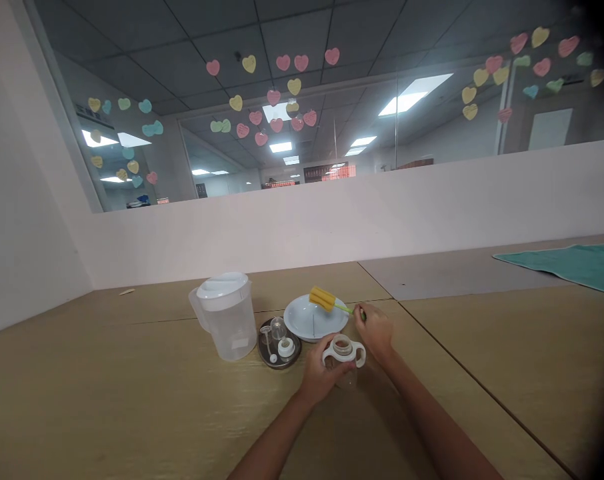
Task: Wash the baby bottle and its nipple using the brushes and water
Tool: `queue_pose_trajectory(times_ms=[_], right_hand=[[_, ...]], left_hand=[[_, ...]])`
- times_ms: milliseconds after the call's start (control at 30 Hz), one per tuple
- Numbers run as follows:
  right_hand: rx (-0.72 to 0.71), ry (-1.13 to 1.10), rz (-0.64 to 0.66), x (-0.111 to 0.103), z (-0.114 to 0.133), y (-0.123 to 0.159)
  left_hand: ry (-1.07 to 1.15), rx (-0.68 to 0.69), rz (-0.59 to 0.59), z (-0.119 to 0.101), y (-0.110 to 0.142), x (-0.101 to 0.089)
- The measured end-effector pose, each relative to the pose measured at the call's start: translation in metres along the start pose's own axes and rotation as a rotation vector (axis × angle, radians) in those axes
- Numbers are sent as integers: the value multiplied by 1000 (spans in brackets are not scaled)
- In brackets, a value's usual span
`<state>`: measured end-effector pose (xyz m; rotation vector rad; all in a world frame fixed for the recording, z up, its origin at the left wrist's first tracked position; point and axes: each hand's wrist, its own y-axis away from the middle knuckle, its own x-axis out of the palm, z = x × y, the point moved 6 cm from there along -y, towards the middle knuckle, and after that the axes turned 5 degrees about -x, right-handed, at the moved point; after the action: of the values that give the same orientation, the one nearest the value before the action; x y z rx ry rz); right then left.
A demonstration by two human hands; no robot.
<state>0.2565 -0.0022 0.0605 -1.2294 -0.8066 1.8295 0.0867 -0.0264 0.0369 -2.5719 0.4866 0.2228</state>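
Note:
My left hand (318,375) is wrapped round a clear baby bottle (349,379) with a white two-handled collar (353,353). The bottle's mouth faces up with no cap on it. My right hand (377,331) grips the green handle of a bottle brush (323,299), whose yellow sponge head is over a white bowl (292,326). To the left of the bowl, a small dark round tray (281,364) carries a white ring-shaped part (286,347), a clear dome cap (278,327) and a straw piece with a white end (273,358).
A translucent lidded pitcher (232,330) stands left of the tray. At the far right lies a teal cloth (577,263). Seams run across the wooden table (147,400). Behind it rises a white wall (307,227) with a window bearing heart-shaped notes.

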Motion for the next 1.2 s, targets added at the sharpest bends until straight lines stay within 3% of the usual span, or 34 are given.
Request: queue_pose_trajectory(times_ms=[333,500,600,733,833,933,1067,1200], right_hand=[[-6,12,-23,-1,0,1],[9,-16,-28,0,-4,1],[90,-118,-33,-5,-7,-1],[154,-384,-81,-18,-1,-2],[7,-444,-120,-27,14,-3],[-224,-295,-175,-33,31,0],[-426,-39,-312,-38,42,6],[-528,78,-353,-43,48,11]], left_hand=[[213,-170,45,15,-1,6],[144,-208,61,18,-4,7],[94,-152,-38,9,-10,-8],[-61,17,-319,-8,-15,-51],[-351,128,-536,-17,-13,-84],[-610,238,-604,-20,-11,-99],[-837,319,-614,-19,-8,-103],[-969,384,-633,-23,-4,-98]])
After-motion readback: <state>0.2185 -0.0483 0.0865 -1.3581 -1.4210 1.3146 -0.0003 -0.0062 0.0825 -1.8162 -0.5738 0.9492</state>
